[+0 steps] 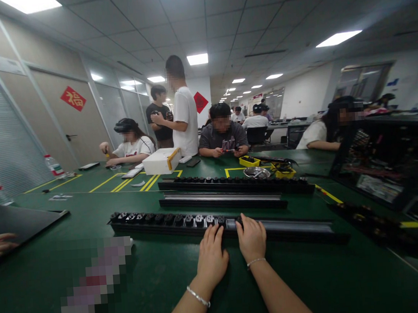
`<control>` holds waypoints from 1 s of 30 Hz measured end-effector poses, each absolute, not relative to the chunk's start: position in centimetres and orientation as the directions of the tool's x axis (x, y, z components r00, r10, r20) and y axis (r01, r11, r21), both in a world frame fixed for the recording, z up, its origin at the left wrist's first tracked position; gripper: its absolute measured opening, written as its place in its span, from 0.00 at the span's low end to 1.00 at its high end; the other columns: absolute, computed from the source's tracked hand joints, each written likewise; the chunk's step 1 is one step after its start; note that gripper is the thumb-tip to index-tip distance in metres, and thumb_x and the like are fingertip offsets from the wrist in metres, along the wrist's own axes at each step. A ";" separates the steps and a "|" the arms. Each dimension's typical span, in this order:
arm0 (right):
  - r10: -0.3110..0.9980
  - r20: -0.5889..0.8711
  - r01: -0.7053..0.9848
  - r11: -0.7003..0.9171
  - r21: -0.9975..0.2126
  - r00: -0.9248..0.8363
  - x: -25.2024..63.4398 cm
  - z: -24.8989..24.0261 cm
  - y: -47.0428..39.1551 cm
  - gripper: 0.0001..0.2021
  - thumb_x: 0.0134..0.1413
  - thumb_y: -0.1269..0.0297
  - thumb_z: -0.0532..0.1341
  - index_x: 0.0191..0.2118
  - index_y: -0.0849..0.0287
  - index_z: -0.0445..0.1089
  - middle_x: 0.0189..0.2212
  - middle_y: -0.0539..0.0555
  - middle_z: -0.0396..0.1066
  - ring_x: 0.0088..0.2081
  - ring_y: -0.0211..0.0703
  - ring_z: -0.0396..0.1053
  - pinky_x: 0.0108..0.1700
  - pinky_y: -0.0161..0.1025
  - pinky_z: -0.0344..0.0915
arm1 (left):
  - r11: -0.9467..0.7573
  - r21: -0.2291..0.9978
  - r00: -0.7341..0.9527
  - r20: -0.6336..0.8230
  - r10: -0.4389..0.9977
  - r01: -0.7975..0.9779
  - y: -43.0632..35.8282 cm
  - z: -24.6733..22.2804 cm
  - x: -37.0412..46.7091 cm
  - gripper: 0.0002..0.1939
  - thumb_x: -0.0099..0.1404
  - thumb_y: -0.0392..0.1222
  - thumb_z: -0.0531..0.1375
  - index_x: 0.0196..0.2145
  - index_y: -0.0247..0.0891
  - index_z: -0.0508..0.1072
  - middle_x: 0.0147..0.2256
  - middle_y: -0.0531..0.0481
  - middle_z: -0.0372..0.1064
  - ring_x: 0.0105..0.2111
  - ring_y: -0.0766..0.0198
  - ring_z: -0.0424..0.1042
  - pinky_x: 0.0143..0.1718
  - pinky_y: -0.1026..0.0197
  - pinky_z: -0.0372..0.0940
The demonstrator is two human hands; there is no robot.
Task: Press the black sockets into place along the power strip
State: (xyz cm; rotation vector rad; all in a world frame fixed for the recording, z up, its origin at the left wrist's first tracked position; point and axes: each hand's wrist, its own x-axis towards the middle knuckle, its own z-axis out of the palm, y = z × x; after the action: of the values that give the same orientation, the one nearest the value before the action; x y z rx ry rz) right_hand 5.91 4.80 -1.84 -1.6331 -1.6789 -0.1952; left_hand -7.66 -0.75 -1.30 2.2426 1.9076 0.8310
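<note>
In front of me a long black rail (pixel 292 228) lies across the green table. A row of small black parts (pixel 168 219), some with shiny metallic tops, fills its left portion. The right portion shows a bare grey channel. My left hand (pixel 213 254) rests with extended fingertips against the rail's near edge, touching the last parts of the row. Just right of a short gap, my right hand (pixel 253 237) has its thumb and fingers closed round a small black part (pixel 239 219) in the channel. The fingers partly hide this part.
Behind lie an empty-looking rail (pixel 222 198) and a filled rail (pixel 239 182). Yellow trays (pixel 249 162), a metal bowl (pixel 256 172) and a white foam box (pixel 161 161) stand farther back. A black open-fronted case (pixel 384 158) is at right. Another person's hand (pixel 0 245) is at left.
</note>
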 end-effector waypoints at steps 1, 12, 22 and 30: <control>0.787 0.605 0.903 0.166 -0.395 0.121 5.9 -1.8 4.8 0.21 0.60 0.59 0.46 0.49 0.65 0.68 0.45 0.61 0.71 0.48 0.46 0.64 0.55 0.47 0.45 | -0.221 0.400 0.077 0.346 0.935 0.890 -0.8 -1.3 -7.7 0.33 0.54 0.30 0.50 0.59 0.39 0.56 0.60 0.49 0.52 0.62 0.59 0.45 0.60 0.52 0.48; 0.785 0.609 0.906 0.172 -0.387 0.111 5.9 -1.8 4.9 0.20 0.60 0.60 0.47 0.49 0.66 0.68 0.44 0.61 0.72 0.47 0.46 0.65 0.55 0.45 0.46 | -0.221 0.413 0.078 0.337 0.938 0.884 -0.5 -1.6 -7.7 0.34 0.52 0.30 0.50 0.59 0.38 0.57 0.60 0.49 0.52 0.62 0.58 0.45 0.61 0.52 0.47; 0.780 0.616 0.913 0.161 -0.374 0.114 6.3 -1.9 5.0 0.21 0.60 0.60 0.46 0.49 0.68 0.68 0.44 0.61 0.71 0.46 0.47 0.65 0.54 0.44 0.49 | -0.240 0.411 0.086 0.360 0.929 0.880 -0.6 -1.8 -7.8 0.33 0.54 0.30 0.50 0.59 0.39 0.56 0.60 0.48 0.52 0.62 0.57 0.45 0.60 0.50 0.48; 0.790 0.598 0.906 0.144 -0.397 0.136 6.3 -1.8 4.8 0.21 0.60 0.60 0.47 0.49 0.67 0.68 0.44 0.61 0.72 0.46 0.47 0.65 0.55 0.45 0.47 | -0.238 0.411 0.082 0.362 0.928 0.880 -0.5 -1.7 -7.8 0.33 0.53 0.29 0.50 0.59 0.39 0.56 0.60 0.48 0.53 0.62 0.57 0.46 0.60 0.50 0.48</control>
State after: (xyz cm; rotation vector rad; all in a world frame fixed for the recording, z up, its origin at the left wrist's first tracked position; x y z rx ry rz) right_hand 6.31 4.84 -1.82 -1.6575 -1.6650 -0.1946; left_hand -7.77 -0.53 -1.68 2.2463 1.8832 0.8639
